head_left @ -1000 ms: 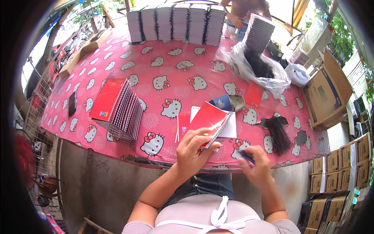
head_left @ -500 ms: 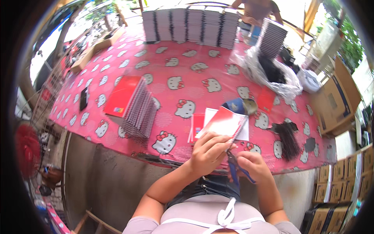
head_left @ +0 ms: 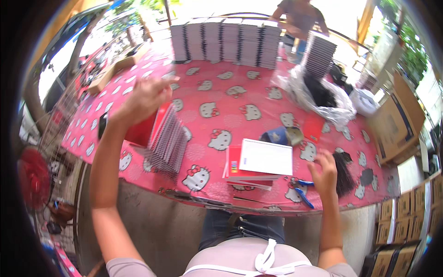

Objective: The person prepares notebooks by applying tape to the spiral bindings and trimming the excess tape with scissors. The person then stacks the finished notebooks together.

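Observation:
My left hand (head_left: 145, 98) is raised over the far end of a stack of red spiral notebooks (head_left: 168, 141). Its fingers are stretched out and appear to hold nothing. My right hand (head_left: 326, 173) hovers with fingers apart between blue-handled pliers (head_left: 303, 190) and a bundle of dark spiral binding coils (head_left: 344, 175). The pliers lie on the pink patterned tablecloth (head_left: 210, 159) near the table's front edge. Left of them sits a small pile of red-covered notebooks (head_left: 234, 161), topped by a white sheet or page block (head_left: 266, 157).
Tall stacks of bound notebooks (head_left: 221, 44) line the far edge. A clear plastic bag (head_left: 344, 108) with dark coils stands back right, near an open cardboard box (head_left: 399, 117). A blue-and-tan roll (head_left: 281, 135) lies behind the pile. A person (head_left: 300, 18) stands beyond the table.
The notebook and pliers have left my hands; the pliers now lie on the table. My left hand has moved far left to the notebook stack, my right hand rightward.

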A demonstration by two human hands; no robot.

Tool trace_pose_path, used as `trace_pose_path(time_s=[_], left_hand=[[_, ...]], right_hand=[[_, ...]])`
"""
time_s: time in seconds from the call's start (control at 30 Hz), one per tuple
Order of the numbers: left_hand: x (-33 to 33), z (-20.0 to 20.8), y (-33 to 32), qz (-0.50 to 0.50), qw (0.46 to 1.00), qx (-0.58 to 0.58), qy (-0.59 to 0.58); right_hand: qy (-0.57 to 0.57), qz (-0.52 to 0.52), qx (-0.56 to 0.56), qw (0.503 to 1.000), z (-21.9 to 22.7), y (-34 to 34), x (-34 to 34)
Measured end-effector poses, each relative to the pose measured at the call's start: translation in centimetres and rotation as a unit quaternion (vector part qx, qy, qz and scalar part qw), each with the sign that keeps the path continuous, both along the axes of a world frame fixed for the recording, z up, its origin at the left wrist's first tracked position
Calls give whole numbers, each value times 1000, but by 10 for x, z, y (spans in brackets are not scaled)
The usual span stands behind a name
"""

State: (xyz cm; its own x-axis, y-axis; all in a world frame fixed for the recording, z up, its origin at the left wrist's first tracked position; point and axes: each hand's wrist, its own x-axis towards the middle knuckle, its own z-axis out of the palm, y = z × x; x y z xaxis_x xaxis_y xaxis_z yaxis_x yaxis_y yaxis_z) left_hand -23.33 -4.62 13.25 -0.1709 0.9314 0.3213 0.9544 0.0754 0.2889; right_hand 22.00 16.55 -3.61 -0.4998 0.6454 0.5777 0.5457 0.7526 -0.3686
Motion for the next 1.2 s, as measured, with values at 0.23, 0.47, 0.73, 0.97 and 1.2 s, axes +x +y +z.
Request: trace_pose_path(time_s=[0.23, 0.47, 0.73, 0.97, 1.2], left_hand=[[0, -31, -6, 45, 998, -37, -13], [144, -25, 1, -135, 960, 167, -178], [143, -109, 74, 11, 963, -88, -253], [180, -95, 66, -2, 957, 142, -252], [223, -117, 40, -36, 701, 269, -660]], right_hand=[[-97, -251, -288, 919, -4, 162, -30], [-76, -279, -292, 912, -46, 198, -17], [390, 121, -328, 852, 51, 1, -44], [413, 183, -287, 845, 63, -63, -57], [228, 59, -267, 934, 54, -92, -101]])
